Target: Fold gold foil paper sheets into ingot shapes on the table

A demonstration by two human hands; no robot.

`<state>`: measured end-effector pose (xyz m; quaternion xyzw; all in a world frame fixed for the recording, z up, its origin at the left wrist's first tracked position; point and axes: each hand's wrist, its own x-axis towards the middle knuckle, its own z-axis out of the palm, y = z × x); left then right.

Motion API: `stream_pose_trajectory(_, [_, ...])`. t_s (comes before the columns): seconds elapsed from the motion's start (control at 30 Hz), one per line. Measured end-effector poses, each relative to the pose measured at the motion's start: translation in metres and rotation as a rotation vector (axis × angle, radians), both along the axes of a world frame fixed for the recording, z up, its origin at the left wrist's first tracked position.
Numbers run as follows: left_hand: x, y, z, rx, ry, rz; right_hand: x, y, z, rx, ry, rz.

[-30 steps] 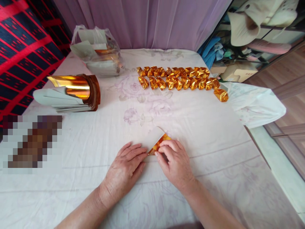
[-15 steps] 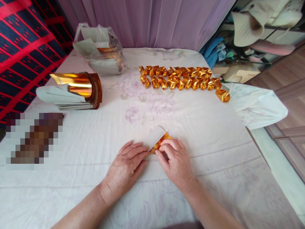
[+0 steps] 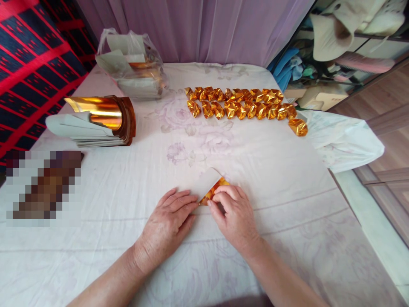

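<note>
A small gold foil paper point(image 3: 211, 186), white on its back and partly folded, lies on the white cloth near the table's front. My left hand point(image 3: 168, 224) lies flat, fingers pressing the paper's left edge. My right hand point(image 3: 234, 217) pinches the gold fold with its fingertips. Two rows of several folded gold foil pieces point(image 3: 243, 106) lie at the far middle, one more point(image 3: 297, 126) off the right end.
A curled stack of gold foil sheets point(image 3: 99, 121) sits at the left. A plastic bag with more sheets point(image 3: 132, 64) stands at the back left. A white bag point(image 3: 343, 138) hangs off the right edge. A blurred patch point(image 3: 43, 185) covers the near left.
Both hands stay on the paper with almost no movement; the view has shifted slightly.
</note>
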<state>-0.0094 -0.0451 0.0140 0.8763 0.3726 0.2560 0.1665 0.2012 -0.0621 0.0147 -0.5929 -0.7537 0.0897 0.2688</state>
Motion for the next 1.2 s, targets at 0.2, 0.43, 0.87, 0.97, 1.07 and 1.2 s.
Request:
stream_pose_trajectory(0.2, [0.0011,0.0006,0.0016,0.028,0.001,-0.007,-0.0008,0.0001,0.0013,-0.013,0.0,-0.005])
stream_pose_trajectory(0.43, [0.0016,0.0005,0.0022,0.034,-0.004,0.001,-0.0019,0.0,0.0012,-0.022,-0.008,-0.02])
stream_pose_trajectory(0.87, [0.0014,0.0002,0.0024,0.031,0.008,-0.004,-0.0021,0.0001,0.0002,-0.028,-0.004,-0.025])
stream_pose_trajectory(0.97, [0.0013,0.0004,0.0026,0.028,0.009,-0.004,-0.0022,0.0001,-0.0004,-0.025,-0.003,-0.025])
stream_pose_trajectory(1.07, [0.0014,0.0005,0.0026,0.035,0.013,-0.005,-0.0023,0.0001,-0.0009,-0.027,-0.006,-0.025])
stream_pose_trajectory(1.2, [0.0014,0.0004,0.0022,0.038,0.012,-0.007,-0.0023,0.0004,-0.0007,-0.025,-0.006,-0.028])
